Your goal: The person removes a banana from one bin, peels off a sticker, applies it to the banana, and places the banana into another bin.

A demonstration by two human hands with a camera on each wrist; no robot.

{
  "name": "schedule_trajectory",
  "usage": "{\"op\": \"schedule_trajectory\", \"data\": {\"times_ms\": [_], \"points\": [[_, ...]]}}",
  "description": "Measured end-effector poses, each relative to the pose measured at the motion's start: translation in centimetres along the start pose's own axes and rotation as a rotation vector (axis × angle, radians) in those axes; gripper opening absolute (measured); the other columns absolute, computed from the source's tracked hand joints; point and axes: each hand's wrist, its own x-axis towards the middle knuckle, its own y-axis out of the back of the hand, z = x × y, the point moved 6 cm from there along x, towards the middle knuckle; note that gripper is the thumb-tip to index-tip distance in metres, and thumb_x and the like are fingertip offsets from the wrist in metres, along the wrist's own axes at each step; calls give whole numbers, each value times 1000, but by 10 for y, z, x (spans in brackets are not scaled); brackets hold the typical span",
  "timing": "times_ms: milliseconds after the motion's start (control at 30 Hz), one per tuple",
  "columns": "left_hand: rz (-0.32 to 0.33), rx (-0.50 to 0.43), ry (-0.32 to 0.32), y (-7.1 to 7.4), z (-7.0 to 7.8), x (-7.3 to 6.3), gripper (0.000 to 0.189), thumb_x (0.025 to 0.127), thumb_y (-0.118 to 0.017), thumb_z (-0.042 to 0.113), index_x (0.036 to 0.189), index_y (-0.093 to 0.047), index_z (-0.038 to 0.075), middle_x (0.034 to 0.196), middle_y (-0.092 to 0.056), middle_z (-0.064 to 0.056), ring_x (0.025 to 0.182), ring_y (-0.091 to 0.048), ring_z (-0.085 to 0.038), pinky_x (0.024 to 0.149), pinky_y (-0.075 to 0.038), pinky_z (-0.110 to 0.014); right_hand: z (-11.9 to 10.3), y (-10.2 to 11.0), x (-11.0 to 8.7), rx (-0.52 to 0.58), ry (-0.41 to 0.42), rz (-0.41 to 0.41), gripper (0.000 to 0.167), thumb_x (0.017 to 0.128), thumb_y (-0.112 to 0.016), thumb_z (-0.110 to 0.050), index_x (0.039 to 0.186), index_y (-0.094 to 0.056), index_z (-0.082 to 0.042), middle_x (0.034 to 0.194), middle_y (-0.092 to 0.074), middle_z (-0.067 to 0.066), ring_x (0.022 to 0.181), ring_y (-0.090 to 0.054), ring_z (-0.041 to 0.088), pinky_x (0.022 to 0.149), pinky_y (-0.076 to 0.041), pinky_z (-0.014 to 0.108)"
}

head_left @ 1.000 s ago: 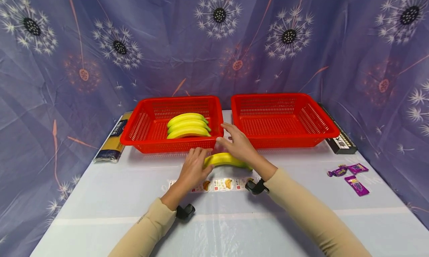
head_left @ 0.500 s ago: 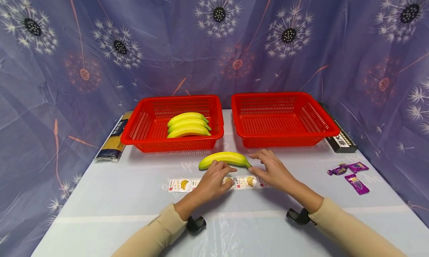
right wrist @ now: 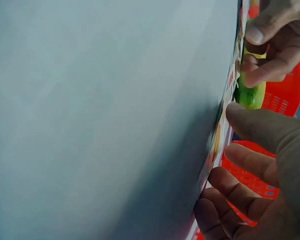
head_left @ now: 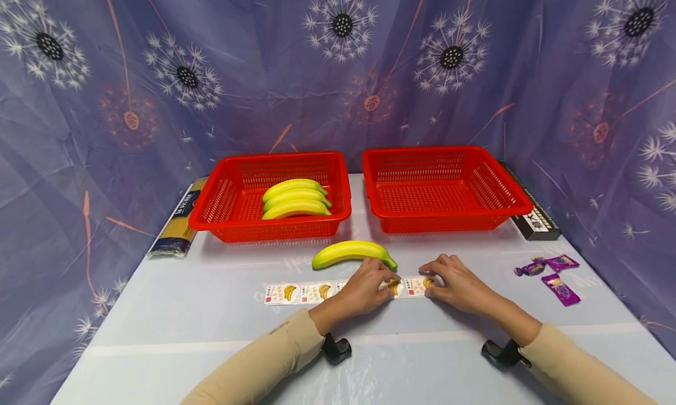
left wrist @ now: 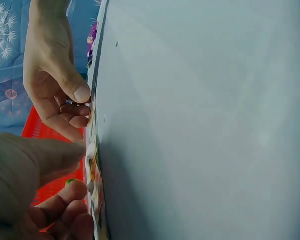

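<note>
A strip of white labels printed with bananas (head_left: pixel 307 292) lies flat across the table. My left hand (head_left: pixel 364 289) is over its right half, thumb and fingers apart and bent down to the labels. My right hand (head_left: pixel 456 284) is at the strip's right end, thumb and forefinger spread on either side of a label. In the right wrist view the right hand's fingers (right wrist: pixel 240 192) stand apart with the strip's edge close by. Just behind the strip lies a loose banana (head_left: pixel 351 251), its stem end beside the left fingertips. The left hand hides part of the strip.
Several bananas (head_left: pixel 297 198) sit in the left red basket (head_left: pixel 274 232). A second red basket (head_left: pixel 449 224) stands to its right. Purple wrapped sweets (head_left: pixel 561 290) lie at the right, a black box (head_left: pixel 544 229) behind them. A brown packet (head_left: pixel 176 232) lies at the far left.
Both hands have come away from the loose banana, moving right and toward me, to the label strip. The banana now lies uncovered behind it.
</note>
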Motion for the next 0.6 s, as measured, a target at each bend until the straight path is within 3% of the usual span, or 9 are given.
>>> {"op": "schedule_trajectory", "data": {"times_ms": [333,600], "points": [[-54,-11,20,-8,-2,-1,29,82,-66,14,110,-71,17,101,-55,0,95,-43,-13,81,-37,-19,4,-6,-3,-40,-1,-62,38,75,-77,-21,112,-69,-18,96,-55,-3,91,-44,13,73,-39,29],[-40,-12,16,-6,-2,-1,29,80,-68,14,109,-72,17,100,-56,-1,93,-42,-12,78,-36,-17,-1,-4,-6,-39,43,-3,28,73,-78,-18,100,-69,-21,93,-54,-5,92,-44,12,75,-41,30]]}}
